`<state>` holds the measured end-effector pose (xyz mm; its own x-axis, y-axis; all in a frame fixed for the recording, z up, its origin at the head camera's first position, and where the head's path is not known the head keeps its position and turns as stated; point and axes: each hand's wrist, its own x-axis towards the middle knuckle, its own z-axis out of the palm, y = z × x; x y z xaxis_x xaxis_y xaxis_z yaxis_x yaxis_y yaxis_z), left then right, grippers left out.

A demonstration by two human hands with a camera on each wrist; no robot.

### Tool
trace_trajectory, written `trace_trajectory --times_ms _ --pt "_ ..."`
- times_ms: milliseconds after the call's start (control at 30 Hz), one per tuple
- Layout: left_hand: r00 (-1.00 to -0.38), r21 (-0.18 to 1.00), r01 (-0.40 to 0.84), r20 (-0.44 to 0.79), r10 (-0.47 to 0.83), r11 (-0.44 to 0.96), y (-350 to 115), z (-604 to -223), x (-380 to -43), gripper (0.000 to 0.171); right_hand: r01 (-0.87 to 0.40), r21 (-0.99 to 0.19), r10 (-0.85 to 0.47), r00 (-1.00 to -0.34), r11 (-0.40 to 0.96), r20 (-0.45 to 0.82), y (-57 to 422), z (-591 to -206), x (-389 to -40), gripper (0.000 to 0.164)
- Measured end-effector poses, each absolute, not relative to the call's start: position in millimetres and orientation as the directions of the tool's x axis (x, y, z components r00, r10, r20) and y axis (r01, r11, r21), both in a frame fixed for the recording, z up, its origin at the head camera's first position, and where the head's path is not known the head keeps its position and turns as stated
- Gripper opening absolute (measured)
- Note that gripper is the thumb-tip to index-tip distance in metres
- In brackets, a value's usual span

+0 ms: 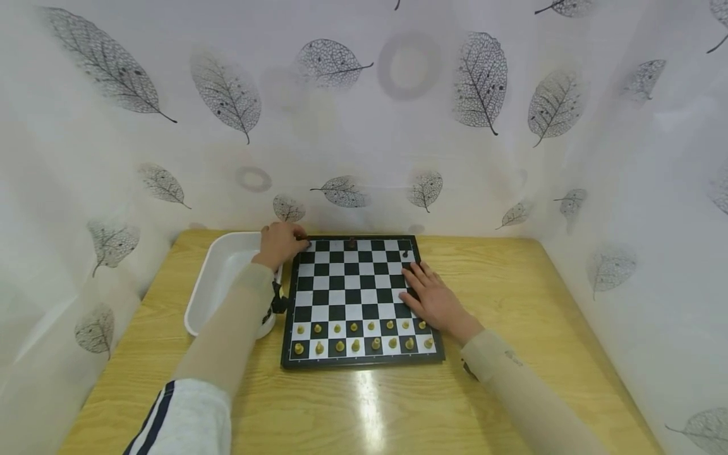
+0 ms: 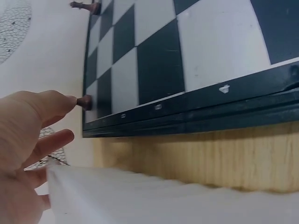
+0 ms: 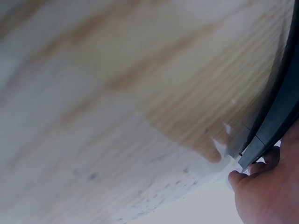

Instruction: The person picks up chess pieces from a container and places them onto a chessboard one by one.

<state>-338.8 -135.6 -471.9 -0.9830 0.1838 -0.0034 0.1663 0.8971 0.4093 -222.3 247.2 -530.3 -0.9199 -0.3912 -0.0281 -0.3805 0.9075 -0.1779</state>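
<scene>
A black-and-white chessboard (image 1: 352, 284) lies on the wooden table. My left hand (image 1: 280, 243) is at the board's far left corner. There, thumb and fingers pinch the top of a small dark brown chess piece (image 2: 85, 102), whose base is at the corner square. My right hand (image 1: 435, 300) rests on the board's right edge with its fingers extended over the squares. Just beyond those fingertips is a small dark chess piece (image 1: 406, 254). A taller dark brown piece (image 1: 352, 242) stands in the middle of the far row. Its exact kind is too small to tell.
Two rows of gold chess pieces (image 1: 355, 345) stand along the near side of the board. A white plastic tray (image 1: 199, 297) sits left of the board, partly under my left forearm. A white curtain (image 1: 364, 139) with leaf prints hangs behind the table (image 1: 500, 278).
</scene>
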Motion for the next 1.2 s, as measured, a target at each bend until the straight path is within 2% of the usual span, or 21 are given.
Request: trace_trajectory --times_ms 133,300,567,767,1200 --pt "-0.985 0.513 0.143 -0.01 0.173 0.846 -142.3 -463.0 -337.6 0.039 -0.379 -0.179 -0.391 -0.92 0.908 -0.035 247.0 -530.3 -223.3 0.074" --pt "-0.98 0.616 0.173 0.031 0.196 0.768 -156.6 -451.0 -335.8 0.042 -0.385 -0.177 -0.396 -0.918 0.906 -0.03 247.7 -530.5 -224.3 0.074" --pt "-0.979 0.641 0.194 0.08 0.187 0.743 -184.9 -438.8 -322.2 0.039 -0.379 -0.18 -0.392 -0.919 0.907 -0.038 248.1 -530.8 -224.2 0.074" --pt "-0.981 0.643 0.181 0.07 0.178 0.744 -201.8 -439.3 -307.9 0.037 -0.376 -0.177 -0.39 -0.92 0.91 -0.05 247.9 -531.4 -224.0 0.074" --pt "-0.985 0.654 0.045 -0.097 0.143 0.755 -219.0 -456.7 -284.8 0.039 -0.405 -0.183 -0.415 -0.91 0.896 -0.019 252.6 -533.3 -223.4 0.074"
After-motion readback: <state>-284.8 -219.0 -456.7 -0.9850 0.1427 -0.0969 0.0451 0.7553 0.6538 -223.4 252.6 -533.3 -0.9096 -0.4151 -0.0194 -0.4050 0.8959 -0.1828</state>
